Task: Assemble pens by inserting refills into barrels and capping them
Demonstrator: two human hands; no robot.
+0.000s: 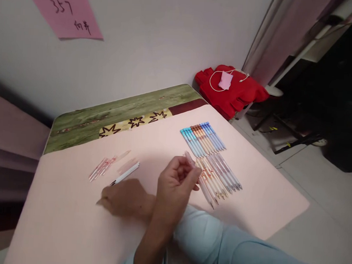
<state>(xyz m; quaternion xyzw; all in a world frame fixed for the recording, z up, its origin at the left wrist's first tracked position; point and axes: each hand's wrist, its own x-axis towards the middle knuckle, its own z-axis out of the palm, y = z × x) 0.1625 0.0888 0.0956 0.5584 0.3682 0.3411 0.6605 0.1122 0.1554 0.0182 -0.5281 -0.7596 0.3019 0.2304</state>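
My arms cross, the left forearm lying over the right. My left hand (177,178) is closed in a pinch on a pale pink pen (188,157) at the left end of the lower row of pens (218,175), which have pink, cream and greyish barrels. Just above lies an upper row of pens (202,138) with light blue, brown and dark blue ends. My right hand (125,197) is on the left, its fingers smeared by motion. Right beside it are white pens (127,173) with dark tips. Farther left lies a small group of pink-and-white pens (101,170).
A pale pink cloth (68,205) covers most of the table, with a green patterned strip (83,121) along the wall. A red bag (227,91) sits beyond the far right corner. A pink paper (72,12) with writing hangs on the wall. Dark furniture (332,86) stands right.
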